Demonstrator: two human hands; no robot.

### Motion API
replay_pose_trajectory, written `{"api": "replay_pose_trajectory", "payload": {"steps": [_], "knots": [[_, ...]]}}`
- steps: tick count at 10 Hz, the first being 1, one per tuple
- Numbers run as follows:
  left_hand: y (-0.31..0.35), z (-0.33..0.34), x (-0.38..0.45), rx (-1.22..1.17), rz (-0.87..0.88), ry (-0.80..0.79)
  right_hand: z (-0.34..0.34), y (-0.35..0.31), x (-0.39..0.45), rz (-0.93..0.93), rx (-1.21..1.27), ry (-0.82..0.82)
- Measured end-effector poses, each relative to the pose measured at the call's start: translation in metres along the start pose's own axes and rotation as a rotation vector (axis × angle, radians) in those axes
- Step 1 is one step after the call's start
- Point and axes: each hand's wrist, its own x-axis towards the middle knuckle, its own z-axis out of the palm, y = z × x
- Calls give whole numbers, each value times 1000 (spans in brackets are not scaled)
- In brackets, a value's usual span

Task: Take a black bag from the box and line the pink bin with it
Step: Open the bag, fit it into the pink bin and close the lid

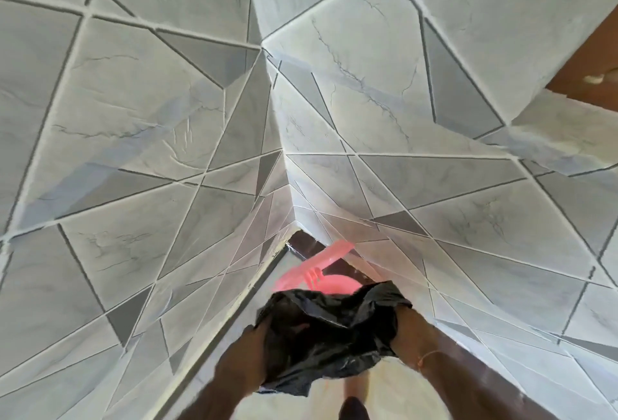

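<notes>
A crumpled black bag [329, 336] hangs spread between my two hands at the bottom middle of the head view. My left hand [245, 357] grips the bag's left edge, its fingers tucked into the plastic. My right hand [406, 329] is pushed into the bag's right side, fingers hidden by the plastic. The pink bin [329, 284] stands on the floor in the corner just beyond the bag; only its far rim and its raised pink lid [334, 254] show above the bag. The box is not in view.
Two walls covered in grey marble-pattern tiles [167, 118] meet in a corner [277, 165] right behind the bin. The floor [384, 396] below is pale and glossy. A brown door or panel [588, 65] shows at the upper right. A foot [354, 408] is at the bottom edge.
</notes>
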Motion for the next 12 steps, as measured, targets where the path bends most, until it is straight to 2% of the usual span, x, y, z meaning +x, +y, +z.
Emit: {"api": "replay_pose_trajectory", "payload": {"steps": [1,2,3,4,5,6,8,9,12], "knots": [[33,12,9,18,-44,-49,9,-10,17,-1,353,-5],[51,32,34,-7,-106,-44,37,-6,47,2,517,-23],[59,47,57,-36,-121,-71,76,0,82,38,535,-121],[58,65,77,-61,-128,-131,86,-4,95,48,495,-168],[51,85,94,-79,-162,-168,62,-24,95,-14,396,-194],[40,104,114,-110,-192,-159,75,-27,114,-14,331,-177],[6,134,163,-44,-239,-94,126,-6,161,211,339,-69],[-13,143,174,47,-290,-68,142,9,169,285,257,-21],[-66,226,158,48,-279,-98,226,43,157,326,139,-88]]}}
